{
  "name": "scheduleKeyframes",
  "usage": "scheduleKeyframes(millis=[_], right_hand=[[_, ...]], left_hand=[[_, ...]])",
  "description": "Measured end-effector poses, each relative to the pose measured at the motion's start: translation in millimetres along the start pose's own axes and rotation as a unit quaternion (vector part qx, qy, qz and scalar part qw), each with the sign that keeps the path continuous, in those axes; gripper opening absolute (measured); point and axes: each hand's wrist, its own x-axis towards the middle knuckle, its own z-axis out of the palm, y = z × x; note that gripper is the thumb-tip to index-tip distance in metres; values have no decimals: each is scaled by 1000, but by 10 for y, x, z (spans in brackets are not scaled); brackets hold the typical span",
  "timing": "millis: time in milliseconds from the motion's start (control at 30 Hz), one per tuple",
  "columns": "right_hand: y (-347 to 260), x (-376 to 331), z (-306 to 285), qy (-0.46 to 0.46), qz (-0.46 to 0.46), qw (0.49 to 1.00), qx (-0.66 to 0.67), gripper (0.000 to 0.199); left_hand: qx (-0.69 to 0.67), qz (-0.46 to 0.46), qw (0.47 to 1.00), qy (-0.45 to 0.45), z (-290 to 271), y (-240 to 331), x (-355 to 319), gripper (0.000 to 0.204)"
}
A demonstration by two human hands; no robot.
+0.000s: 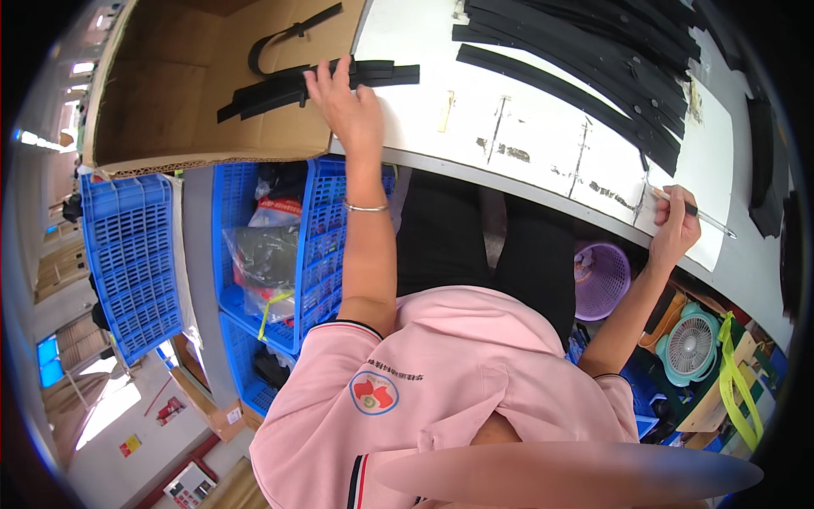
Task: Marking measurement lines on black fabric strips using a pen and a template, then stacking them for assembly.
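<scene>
A bundle of flat black strips (270, 95) lies across the edge of an open cardboard box (195, 85) and onto the white sheet (407, 119). My left hand (349, 114) holds this bundle, with the fingers over it and the thumb at its near side. At the sheet's right, my right hand (676, 222) is closed around a pen (710, 222), its tip side pointing left near dark marks on the sheet. One single black strip (551, 89) lies apart from a larger pile of black strips (593, 47) at the far side.
Inside the box lies a curled black strip (292, 32). Blue plastic crates (318, 246) with bagged items stand below the table's left. Under the table are a purple basket (604, 276) and a teal fan (688, 343). More black pieces (763, 170) lie at the right.
</scene>
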Motion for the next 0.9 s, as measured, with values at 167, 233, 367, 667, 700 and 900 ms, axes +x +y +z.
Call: scheduleKeyframes(millis=[167, 233, 367, 667, 700, 900], right_hand=[[17, -4, 2, 3, 6, 1000, -4, 21], [17, -5, 2, 4, 2, 1000, 1, 21], [-8, -8, 21, 6, 12, 1000, 7, 20], [-101, -16, 55, 21, 0, 1000, -3, 20], [-151, -22, 87, 17, -13, 1000, -4, 20], [-86, -15, 125, -11, -34, 999, -2, 21]], left_hand=[[72, 15, 995, -68, -20, -192, 180, 29], [59, 12, 997, -57, -34, -215, 238, 20], [14, 32, 999, 42, -85, -225, 299, 16], [-187, 242, 922, -237, 39, 1327, -639, 21], [-201, 240, 915, -253, 68, 1427, -730, 27], [-159, 202, 936, -242, 48, 1331, -743, 41]])
